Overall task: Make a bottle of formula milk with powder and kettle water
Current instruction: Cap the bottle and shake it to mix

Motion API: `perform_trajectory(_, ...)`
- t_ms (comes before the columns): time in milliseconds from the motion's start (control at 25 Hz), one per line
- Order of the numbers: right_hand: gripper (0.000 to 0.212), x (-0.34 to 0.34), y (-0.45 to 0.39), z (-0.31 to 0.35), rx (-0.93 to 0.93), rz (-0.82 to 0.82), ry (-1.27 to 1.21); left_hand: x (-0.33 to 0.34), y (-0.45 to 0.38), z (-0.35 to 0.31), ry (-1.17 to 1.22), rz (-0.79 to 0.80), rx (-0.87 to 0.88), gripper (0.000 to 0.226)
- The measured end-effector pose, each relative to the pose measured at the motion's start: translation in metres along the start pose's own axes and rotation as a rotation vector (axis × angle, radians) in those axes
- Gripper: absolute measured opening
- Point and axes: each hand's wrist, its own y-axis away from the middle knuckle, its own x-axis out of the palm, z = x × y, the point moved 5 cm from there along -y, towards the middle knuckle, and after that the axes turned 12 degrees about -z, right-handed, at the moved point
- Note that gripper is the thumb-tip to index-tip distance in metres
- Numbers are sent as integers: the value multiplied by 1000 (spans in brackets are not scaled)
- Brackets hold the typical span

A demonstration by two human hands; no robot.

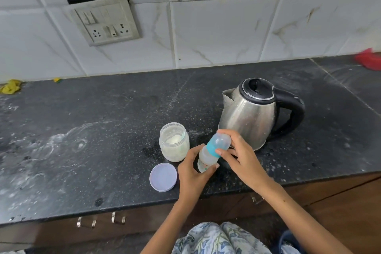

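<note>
A small baby bottle (206,159) with a blue collar and a clear domed cap (221,140) is tilted to the right just above the dark counter (103,130). My left hand (192,171) grips its lower body. My right hand (239,150) holds the cap end, fingers around the dome and collar. An open glass jar of white powder (174,142) with a scoop inside stands just left of the bottle. Its lilac lid (163,177) lies flat in front of it. The steel kettle (253,111), lid closed, black handle to the right, stands behind my right hand.
White powder smears mark the counter's left part. A wall switch plate (106,20) hangs on the tiled wall. A yellow cloth (10,86) lies far left, a red object (369,59) far right. Drawers with metal handles (117,219) sit below the counter's front edge.
</note>
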Motion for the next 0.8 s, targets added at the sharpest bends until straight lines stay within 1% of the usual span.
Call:
perform_trajectory(80, 47, 5, -3, 0, -18, 25, 58, 3, -4, 2, 34, 37, -27, 58)
perform_trajectory(160, 48, 10, -6, 0, -37, 53, 130, 6, -6, 3, 52, 43, -37, 54)
perform_trajectory(280, 51, 19, -4, 4, -168, 95, 293, 7, -10, 4, 30, 47, -20, 45)
perform_trajectory(360, 58, 21, -2, 5, -231, 123, 363, 7, -11, 8, 19, 56, -20, 43)
perform_trajectory(440, 62, 20, -2, 6, -245, 137, 378, 7, -12, 11, 16, 56, -23, 43)
perform_trajectory(640, 58, 20, -11, 13, -256, 179, 372, 9, -11, 14, 2, 50, -32, 44)
perform_trajectory(720, 55, 18, -11, 13, -204, 120, 444, 9, -11, 15, 5, 44, -39, 45)
perform_trajectory(800, 56, 20, -13, 15, -153, 35, 634, 8, -11, 15, 7, 39, -38, 46)
